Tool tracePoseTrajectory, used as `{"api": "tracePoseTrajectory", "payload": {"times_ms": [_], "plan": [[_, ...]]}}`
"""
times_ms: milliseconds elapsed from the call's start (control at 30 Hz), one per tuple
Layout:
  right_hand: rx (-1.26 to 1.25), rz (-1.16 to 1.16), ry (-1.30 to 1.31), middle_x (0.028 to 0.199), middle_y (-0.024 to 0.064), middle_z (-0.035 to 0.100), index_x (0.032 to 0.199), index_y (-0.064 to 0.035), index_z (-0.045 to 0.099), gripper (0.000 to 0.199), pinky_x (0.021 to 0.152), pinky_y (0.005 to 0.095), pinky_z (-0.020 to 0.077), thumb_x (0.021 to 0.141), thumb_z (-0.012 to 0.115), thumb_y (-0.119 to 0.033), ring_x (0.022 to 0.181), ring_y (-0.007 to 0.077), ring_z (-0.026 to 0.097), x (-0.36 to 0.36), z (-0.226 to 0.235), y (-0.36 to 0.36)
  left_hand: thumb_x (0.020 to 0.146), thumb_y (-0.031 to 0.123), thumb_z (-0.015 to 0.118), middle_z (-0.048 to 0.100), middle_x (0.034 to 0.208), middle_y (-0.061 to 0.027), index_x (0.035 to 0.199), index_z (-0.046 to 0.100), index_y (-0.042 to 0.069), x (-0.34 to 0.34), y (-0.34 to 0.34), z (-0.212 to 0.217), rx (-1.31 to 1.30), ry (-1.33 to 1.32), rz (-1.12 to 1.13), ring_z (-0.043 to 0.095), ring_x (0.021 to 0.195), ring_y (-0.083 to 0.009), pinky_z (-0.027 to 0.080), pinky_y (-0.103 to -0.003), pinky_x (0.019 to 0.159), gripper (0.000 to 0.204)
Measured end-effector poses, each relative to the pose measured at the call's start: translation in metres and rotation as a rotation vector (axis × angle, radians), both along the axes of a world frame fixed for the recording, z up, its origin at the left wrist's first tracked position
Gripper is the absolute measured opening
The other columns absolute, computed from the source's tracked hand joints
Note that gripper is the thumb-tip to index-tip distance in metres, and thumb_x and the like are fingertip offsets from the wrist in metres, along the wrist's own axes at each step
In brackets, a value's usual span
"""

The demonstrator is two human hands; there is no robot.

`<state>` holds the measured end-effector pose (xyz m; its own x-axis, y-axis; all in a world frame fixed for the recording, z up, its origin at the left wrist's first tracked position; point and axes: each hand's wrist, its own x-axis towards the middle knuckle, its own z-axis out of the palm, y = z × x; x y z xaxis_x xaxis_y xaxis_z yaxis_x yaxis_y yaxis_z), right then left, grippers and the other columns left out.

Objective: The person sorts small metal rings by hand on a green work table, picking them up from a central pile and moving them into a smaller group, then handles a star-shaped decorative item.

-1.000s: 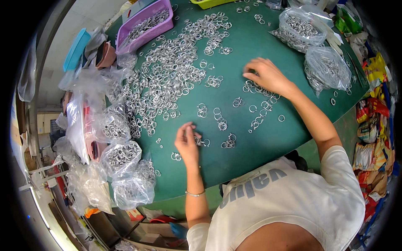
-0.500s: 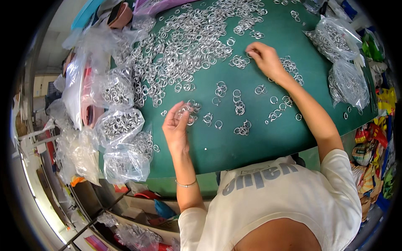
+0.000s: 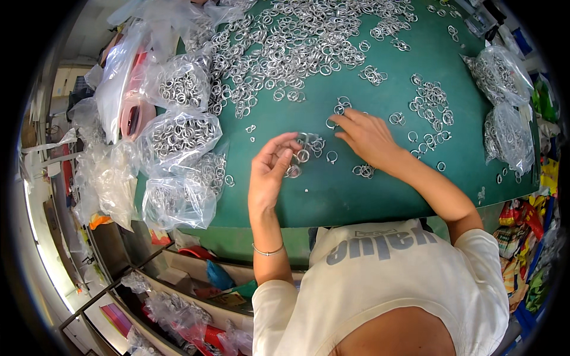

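Small silver metal rings lie across the green tabletop, many joined in little clusters. My left hand (image 3: 270,169) is closed on a bunch of metal rings (image 3: 303,155) that hangs out past the thumb and fingertips. My right hand (image 3: 369,137) reaches in from the right, thumb and fingers pinched at a metal ring (image 3: 331,123) on the table. Just beyond those fingertips lies a small ring cluster (image 3: 342,104). Between the hands is a single ring (image 3: 331,156), and another cluster (image 3: 363,171) sits below the right wrist.
A large ring pile (image 3: 297,47) covers the far side of the green table (image 3: 255,202). Clear bags of rings (image 3: 184,135) line the left edge, and more bags (image 3: 507,133) stand at the right. Loose rings (image 3: 430,104) spread beyond my right forearm. Open drawers (image 3: 184,273) are below left.
My right hand has come nearer and left, from a far cluster to rings in the middle. My left hand has shifted right with its rings. The whole view has also shifted.
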<state>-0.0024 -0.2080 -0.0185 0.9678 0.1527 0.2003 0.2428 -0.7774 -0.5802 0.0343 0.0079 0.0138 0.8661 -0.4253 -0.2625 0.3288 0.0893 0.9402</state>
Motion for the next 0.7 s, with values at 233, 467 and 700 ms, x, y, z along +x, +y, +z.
{"api": "tracePoseTrajectory", "payload": {"times_ms": [233,467,700], "plan": [[0.201,0.022,0.192,0.081,0.0094,0.053,0.091,-0.0014,0.055,0.012,0.061,0.0342,0.0446,0.08,0.056,-0.005,0.072,0.0214,0.056,0.013,-0.005,-0.007,0.086,-0.006,0.045,0.06,0.087,-0.0051,0.11,0.054,-0.003,-0.008,0.015,-0.019,0.197,-0.133,0.054,0.051,0.071,-0.0056,0.04,-0.018,0.059,0.026],[1.676,-0.014,0.781,0.085,0.0057,0.054,0.089,-0.0014,0.054,0.007,0.06,0.0281,0.0443,0.086,0.051,-0.007,0.076,0.0192,0.054,-0.012,0.013,-0.011,0.084,-0.009,0.044,0.061,0.097,-0.0117,0.11,0.054,-0.002,-0.005,0.008,-0.019,0.267,-0.309,-0.009,0.059,0.086,-0.0155,0.047,-0.026,0.07,0.029],[1.774,0.027,0.668,0.081,0.0047,0.049,0.085,-0.0048,0.053,0.016,0.052,0.0222,0.0333,0.091,0.046,-0.018,0.066,0.0123,0.045,-0.011,-0.001,-0.013,0.076,-0.004,0.057,0.058,0.091,-0.0145,0.102,0.057,-0.001,-0.017,-0.002,-0.011,0.71,-0.698,0.054,0.057,0.081,-0.0273,0.046,-0.033,0.07,0.027]]}}
